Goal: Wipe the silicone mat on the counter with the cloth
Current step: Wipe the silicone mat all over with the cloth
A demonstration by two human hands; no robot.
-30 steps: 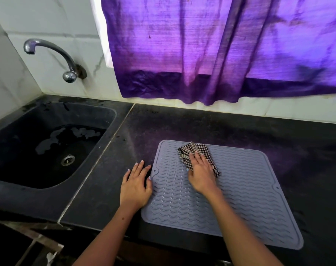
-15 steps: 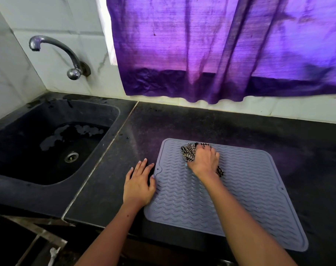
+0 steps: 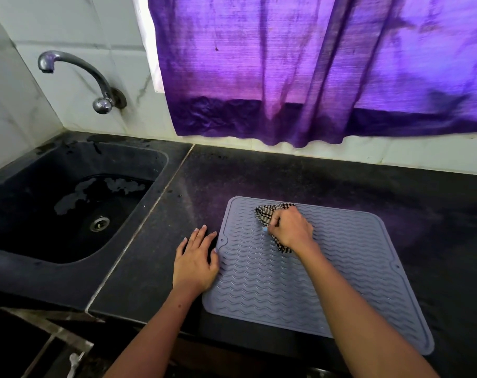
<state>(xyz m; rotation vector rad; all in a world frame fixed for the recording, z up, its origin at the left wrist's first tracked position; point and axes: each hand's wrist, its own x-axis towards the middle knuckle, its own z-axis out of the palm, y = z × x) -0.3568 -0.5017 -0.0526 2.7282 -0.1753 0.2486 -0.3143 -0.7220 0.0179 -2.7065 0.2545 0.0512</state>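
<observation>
Head view: the mat (image 3: 327,274) lies on the counter (image 3: 259,175) at about 5 o'clock from the sink (image 3: 68,203). The likely slip — the mat creeping or buckling under a hard stroke, since the left hand (image 3: 195,264) lies flat with fingers straight and only its thumb side over the mat's 9 o'clock edge. The right hand (image 3: 291,230), fingers curled, bunches the cloth (image 3: 264,214) near the mat's 11 o'clock corner.

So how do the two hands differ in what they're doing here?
The left hand lies flat with straight fingers, mostly on the dark counter, its thumb side touching the left edge of the silicone mat. The right hand has curled fingers gripping the checked cloth, bunched near the mat's far edge. Both are bare and down at the work surface.
</observation>
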